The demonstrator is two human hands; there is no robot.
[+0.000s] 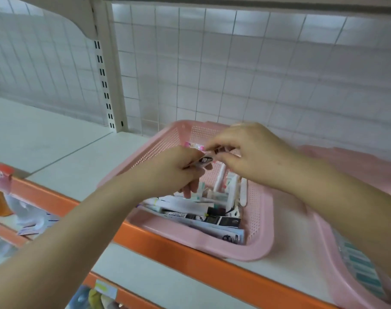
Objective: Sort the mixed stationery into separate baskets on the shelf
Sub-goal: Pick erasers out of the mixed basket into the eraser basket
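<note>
A pink perforated basket [259, 221] sits on the white shelf, holding mixed stationery [203, 214]: white pens, dark packets and paper-wrapped items. Both hands hover over its middle. My left hand [174, 170] pinches a small item with a black-and-white print [205, 161]. My right hand [252, 157] pinches a small dark-printed piece [220, 150] just right of it. The two items nearly touch; motion blur hides their exact shape. A pink-and-white packet [193, 145] lies behind the fingers in the basket.
A second pink basket [337, 259] with teal-striped items stands at the right. A white wire grid forms the shelf back. The shelf has an orange front edge [167, 244]. Lower shelves at the left hold other goods. Bare white shelf lies to the left of the baskets.
</note>
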